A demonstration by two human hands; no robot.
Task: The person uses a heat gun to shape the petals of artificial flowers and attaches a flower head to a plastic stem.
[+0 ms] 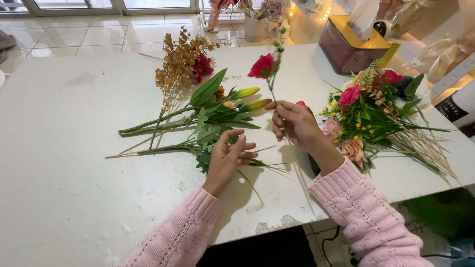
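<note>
The white counter (74, 163) lies bare across its whole left half and along the near edge, which runs close under both pink sleeves. The far edge meets a tiled floor (89, 34); at the far right corner a dark red box with a yellow rim (346, 47) stands just inside the edge. On the right, a mixed bouquet (371, 109) of pink, red and yellow flowers fills the counter almost to its right edge, its pale sticks fanning out toward the near right.

In the middle lie loose stems: a gold-leaved sprig (175, 62), lily buds with long green leaves (232, 101), and fern-like greenery (205, 138), their stalks pointing left into the open stretch.

The left hand (228, 155) rests palm down on the fern-like greenery, fingers loosely spread and lightly curled, gripping nothing that can be seen. The right hand (294, 123) is raised just right of it, wrist bent, thumb and fingertips pinched on the thin stalk of a red flower stem (263, 66), held upright with the bloom above the lily buds.
</note>
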